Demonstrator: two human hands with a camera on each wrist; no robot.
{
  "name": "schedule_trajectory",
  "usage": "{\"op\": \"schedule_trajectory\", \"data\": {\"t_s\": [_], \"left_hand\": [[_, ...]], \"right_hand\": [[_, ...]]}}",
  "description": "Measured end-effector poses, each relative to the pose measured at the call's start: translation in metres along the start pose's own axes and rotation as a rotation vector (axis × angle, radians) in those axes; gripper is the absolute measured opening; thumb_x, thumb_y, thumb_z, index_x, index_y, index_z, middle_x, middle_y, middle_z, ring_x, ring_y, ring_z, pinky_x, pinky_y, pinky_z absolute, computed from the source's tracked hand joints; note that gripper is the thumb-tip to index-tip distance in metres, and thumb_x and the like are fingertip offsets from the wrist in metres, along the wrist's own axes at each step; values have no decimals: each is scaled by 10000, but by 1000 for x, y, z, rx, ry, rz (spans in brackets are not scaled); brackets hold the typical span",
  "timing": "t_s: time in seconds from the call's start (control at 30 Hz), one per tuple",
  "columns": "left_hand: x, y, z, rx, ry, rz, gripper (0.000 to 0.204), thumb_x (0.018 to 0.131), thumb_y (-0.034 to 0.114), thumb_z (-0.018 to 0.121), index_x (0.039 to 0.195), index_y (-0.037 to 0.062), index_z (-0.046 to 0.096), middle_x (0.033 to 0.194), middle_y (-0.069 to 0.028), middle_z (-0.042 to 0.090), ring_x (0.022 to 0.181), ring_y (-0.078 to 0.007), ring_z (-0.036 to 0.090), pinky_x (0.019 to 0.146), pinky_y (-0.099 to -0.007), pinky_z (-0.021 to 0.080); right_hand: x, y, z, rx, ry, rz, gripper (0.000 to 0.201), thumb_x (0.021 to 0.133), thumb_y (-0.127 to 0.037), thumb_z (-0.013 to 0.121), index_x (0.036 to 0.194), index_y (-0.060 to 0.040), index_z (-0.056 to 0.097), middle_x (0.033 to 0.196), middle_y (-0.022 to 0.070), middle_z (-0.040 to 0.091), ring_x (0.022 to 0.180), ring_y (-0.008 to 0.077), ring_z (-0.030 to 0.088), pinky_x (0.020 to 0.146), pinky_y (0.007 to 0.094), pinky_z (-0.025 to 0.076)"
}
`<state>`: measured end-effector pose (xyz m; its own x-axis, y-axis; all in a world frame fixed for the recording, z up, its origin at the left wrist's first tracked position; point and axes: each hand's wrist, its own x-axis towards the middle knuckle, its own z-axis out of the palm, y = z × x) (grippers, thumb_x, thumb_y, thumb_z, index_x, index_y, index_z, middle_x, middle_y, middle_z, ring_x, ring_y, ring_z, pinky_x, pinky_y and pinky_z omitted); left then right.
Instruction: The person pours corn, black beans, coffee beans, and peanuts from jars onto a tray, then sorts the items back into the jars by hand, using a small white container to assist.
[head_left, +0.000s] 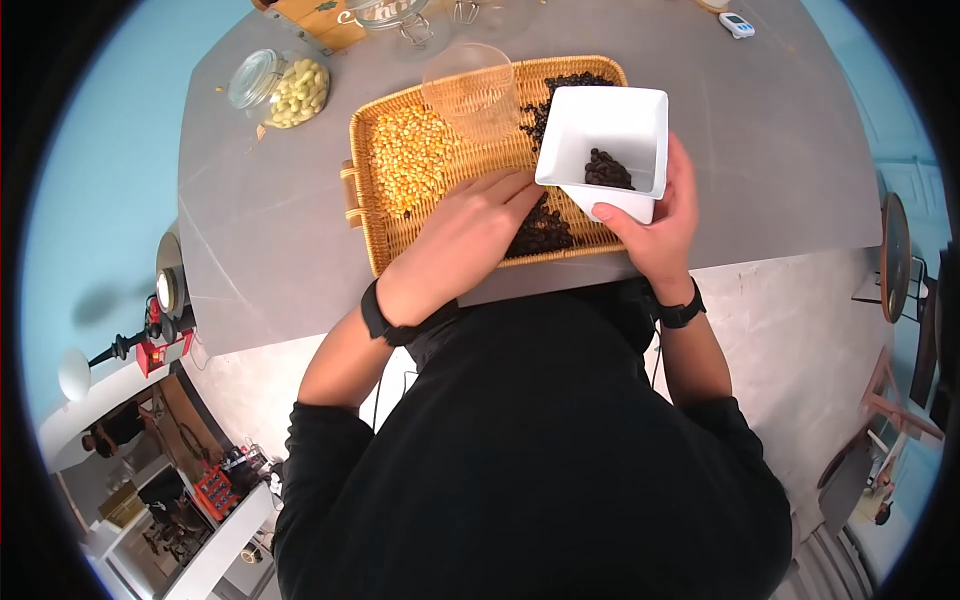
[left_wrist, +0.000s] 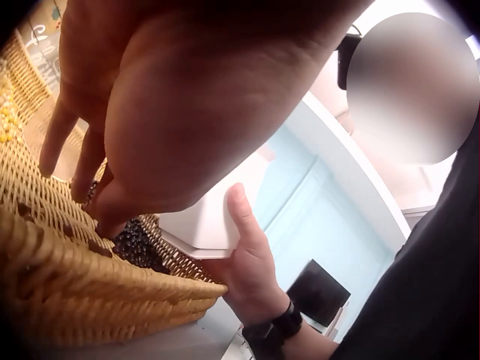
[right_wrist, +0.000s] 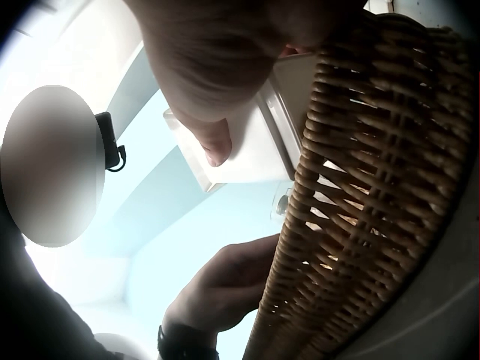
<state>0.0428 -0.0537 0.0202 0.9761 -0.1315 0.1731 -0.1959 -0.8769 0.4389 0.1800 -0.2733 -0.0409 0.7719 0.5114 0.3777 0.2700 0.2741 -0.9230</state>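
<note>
My right hand [head_left: 668, 215] grips a white square bowl [head_left: 602, 120], thumb on its outer wall, over the right end of a wicker basket [head_left: 480, 170]. The bowl tilts toward the head camera, and dark brown beans [head_left: 608, 170] lie inside it. My left hand [head_left: 468, 232] reaches down into the basket beside the bowl. Its fingers [left_wrist: 56, 142] point down, extended and slightly apart, close to dark beans [left_wrist: 139, 244]. More dark brown beans [head_left: 541, 232] lie by the basket's near side, and yellow corn kernels [head_left: 408, 150] fill its left part.
A clear cup [head_left: 468, 85] stands at the basket's far side, near black beans [head_left: 582, 80]. To the left, a glass jar [head_left: 298, 92] of pale green beans lies on the grey table [head_left: 270, 210]. A wooden box [head_left: 318, 22] and a small white timer [head_left: 737, 25] are farther back.
</note>
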Motion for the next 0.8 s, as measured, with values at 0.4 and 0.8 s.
{"op": "schedule_trajectory", "data": {"t_s": [0.4,0.8], "left_hand": [[8,-6,19,-159,-35,199,318,959,34,633,1223,-54,787,1231,-173,805,1221,-367,752,1049,-465,605],[-44,-27,-23,-30,-106,-212,376,908,-47,766,1283,-16,773,1265,-192,754,1172,-426,732,988,-495,605]], "right_hand": [[-2,4,-1,-33,-7,31,1090,834,-135,1031,1706,22,394,1595,180,596,1447,272,639,1189,435,563],[-4,5,-2,-27,-7,39,1098,825,-136,1036,1706,16,399,1571,174,617,1431,273,652,1181,431,566]]}}
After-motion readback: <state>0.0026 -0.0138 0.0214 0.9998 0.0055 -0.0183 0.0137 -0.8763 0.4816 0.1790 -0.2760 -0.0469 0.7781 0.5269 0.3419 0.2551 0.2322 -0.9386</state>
